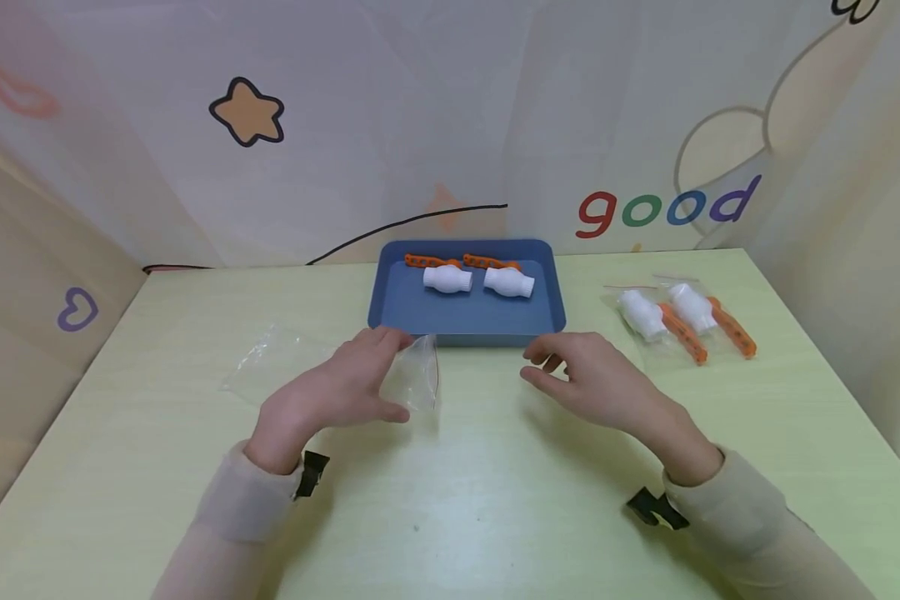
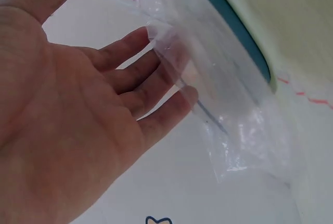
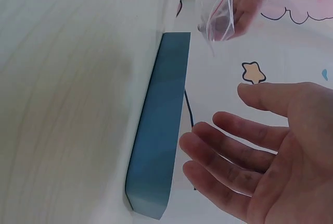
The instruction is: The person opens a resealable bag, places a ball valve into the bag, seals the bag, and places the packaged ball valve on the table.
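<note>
A clear zip bag [image 1: 417, 375] with a red line along its mouth lies around the fingers of my left hand [image 1: 330, 392]. In the left wrist view, that hand's fingertips touch the thin plastic [image 2: 234, 125], and the thumb stands apart from the fingers. Just in front of the blue tray [image 1: 465, 340], my right hand [image 1: 600, 379] hovers with loosely bent fingers and holds nothing. The tray carries two white bulging cylindrical pieces [image 1: 447, 279] and two orange perforated strips [image 1: 492, 262] behind them.
To the right lie two clear bags, each with a white piece [image 1: 642, 315] and an orange strip [image 1: 733, 328]. More clear plastic [image 1: 258, 362] lies flat left of my left hand. A printed curtain [image 1: 420, 125] hangs behind the pale green table [image 1: 450, 517].
</note>
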{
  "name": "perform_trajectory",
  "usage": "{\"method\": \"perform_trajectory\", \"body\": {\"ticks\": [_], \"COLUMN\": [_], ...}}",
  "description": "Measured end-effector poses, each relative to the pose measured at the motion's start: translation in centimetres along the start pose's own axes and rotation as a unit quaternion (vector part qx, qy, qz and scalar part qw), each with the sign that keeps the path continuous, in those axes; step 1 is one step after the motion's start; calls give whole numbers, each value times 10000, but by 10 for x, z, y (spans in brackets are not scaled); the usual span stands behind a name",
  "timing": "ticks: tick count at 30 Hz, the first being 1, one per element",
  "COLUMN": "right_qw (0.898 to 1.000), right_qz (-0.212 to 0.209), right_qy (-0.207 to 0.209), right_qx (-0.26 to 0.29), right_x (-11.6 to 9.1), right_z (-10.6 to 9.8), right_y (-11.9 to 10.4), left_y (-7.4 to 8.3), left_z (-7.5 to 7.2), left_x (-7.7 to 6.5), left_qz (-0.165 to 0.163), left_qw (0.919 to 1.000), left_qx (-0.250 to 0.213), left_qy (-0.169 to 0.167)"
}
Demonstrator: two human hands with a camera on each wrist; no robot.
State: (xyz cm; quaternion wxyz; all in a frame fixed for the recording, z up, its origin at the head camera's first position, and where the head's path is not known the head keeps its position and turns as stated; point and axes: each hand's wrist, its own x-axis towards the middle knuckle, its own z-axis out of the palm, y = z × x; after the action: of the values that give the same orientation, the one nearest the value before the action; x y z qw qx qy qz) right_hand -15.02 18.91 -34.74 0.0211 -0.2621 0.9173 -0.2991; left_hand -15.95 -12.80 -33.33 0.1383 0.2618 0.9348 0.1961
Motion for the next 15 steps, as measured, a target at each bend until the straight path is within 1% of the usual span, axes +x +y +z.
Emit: {"method": "perform_trajectory", "body": {"ticks": [3, 10, 15], "right_qw": [9999, 9986, 9957], "right_qz": [-83, -164, -373], "right_qy": [-9, -212, -287], "right_qx": [134, 466, 797], "right_x": [-1, -1, -1], "right_z": [1, 8, 12], "right_y": [-3, -9, -11], "left_y": [7, 25, 35], "left_z": [5, 18, 25], "left_x": [3, 8, 8], "left_qz": [112, 752, 1031], "left_qw": [9999, 9956, 9921], "left_qx": [68, 157, 198], "left_qy": [106, 541, 694]}}
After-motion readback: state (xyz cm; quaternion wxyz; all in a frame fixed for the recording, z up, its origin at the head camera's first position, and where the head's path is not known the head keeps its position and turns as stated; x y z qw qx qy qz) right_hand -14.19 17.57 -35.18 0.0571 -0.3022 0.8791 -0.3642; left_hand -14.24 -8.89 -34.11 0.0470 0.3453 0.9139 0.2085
